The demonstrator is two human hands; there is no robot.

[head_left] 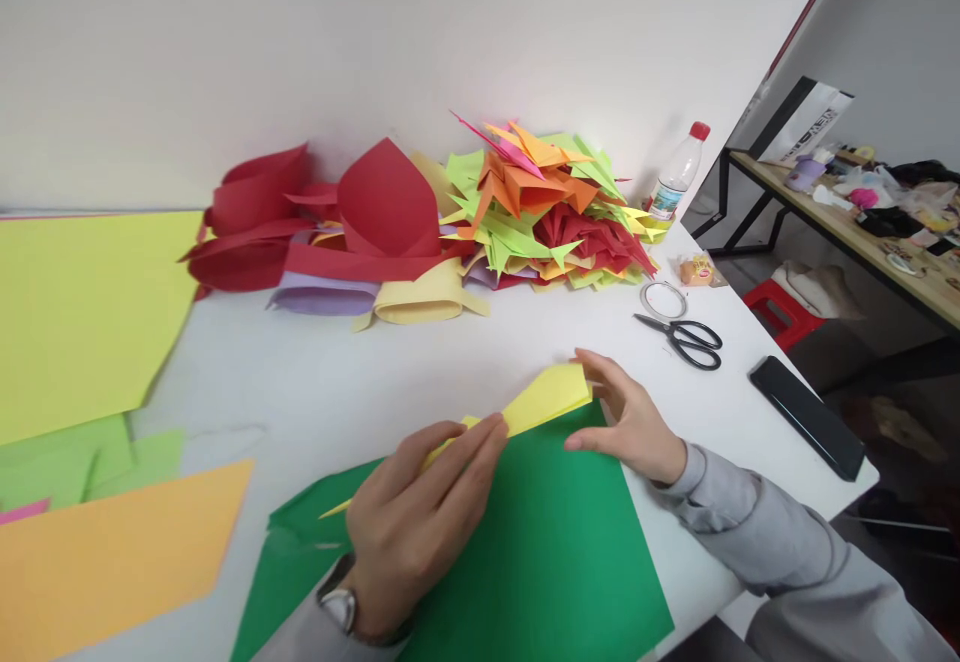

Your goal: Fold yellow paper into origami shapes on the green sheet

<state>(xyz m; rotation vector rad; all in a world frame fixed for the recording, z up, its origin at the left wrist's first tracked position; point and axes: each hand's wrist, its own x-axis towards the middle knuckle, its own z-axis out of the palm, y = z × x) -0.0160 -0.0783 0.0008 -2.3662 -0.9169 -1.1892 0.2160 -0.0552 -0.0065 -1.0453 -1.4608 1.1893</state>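
A folded piece of yellow paper (pixel 551 391) slants over a green sheet (pixel 540 552), with a thin pointed end showing at its lower left. My left hand (pixel 424 517) is closed over the middle of the folded paper and hides much of it. At the paper's wide right end is my right hand (pixel 628 412), thumb and fingers spread apart. Its fingertips are close to the paper's edge; whether they touch it I cannot tell. The green sheet lies flat on the white table (pixel 322 382) beneath both hands.
Folded colourful paper stars (pixel 540 202) and red paper shapes (pixel 390 202) are heaped along the wall. To the right lie black scissors (pixel 686 340), a roll of tape (pixel 664 299), a black phone (pixel 806 415) and a bottle (pixel 676 174). Yellow (pixel 82 312) and orange sheets (pixel 120 562) are at left.
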